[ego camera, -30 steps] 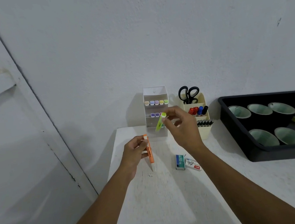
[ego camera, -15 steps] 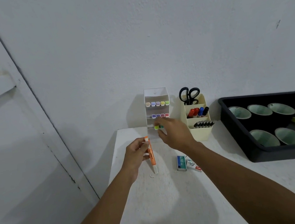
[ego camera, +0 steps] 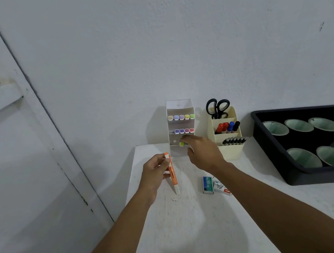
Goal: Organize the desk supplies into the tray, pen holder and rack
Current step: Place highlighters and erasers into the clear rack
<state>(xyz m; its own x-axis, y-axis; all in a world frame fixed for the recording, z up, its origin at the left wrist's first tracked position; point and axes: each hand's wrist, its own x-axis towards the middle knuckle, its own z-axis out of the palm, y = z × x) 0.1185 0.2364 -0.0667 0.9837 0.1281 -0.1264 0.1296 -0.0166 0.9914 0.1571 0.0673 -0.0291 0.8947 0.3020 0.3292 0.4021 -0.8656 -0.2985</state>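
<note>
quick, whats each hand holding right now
Left hand: holding the orange highlighter.
Right hand: touching the green highlighter in the rack; whether it grips it cannot be told.

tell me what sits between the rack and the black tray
The cream pen holder, with scissors and markers in it, stands between the rack and the tray, seen in the head view.

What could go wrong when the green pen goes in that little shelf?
The rack looks tall and narrow, so the right hand pushing the green highlighter in might tip it. The left hand holds the orange highlighter near the table edge; if dropped, it could roll off.
</note>
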